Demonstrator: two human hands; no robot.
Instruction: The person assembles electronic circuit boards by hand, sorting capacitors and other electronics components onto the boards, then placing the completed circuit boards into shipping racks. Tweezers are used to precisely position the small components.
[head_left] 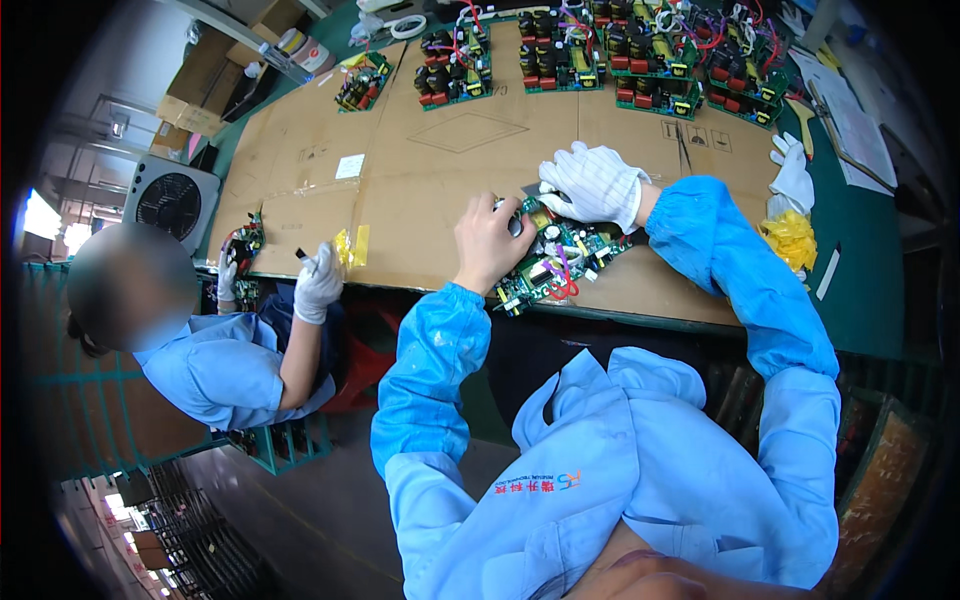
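Observation:
A green circuit board [548,272] crowded with parts and a red and a purple wire lies at the near edge of the cardboard-covered table, in front of me. My bare left hand [490,243] grips its left side, fingers curled round a dark cylindrical part. Over the board's far side, my right hand [595,186] in a white striped glove is bent with fingers drawn together. A grey flat edge shows by those fingertips; whatever they hold is mostly hidden. Blue sleeves cover both my forearms.
Several similar boards [650,50] stand along the far side. To my left a co-worker's gloved hand [318,283] holds a small dark object near yellow tape strips [352,246]. A white glove [792,172], yellow bundle [790,240] and clipboard [850,130] lie at right; a fan [170,203] stands left.

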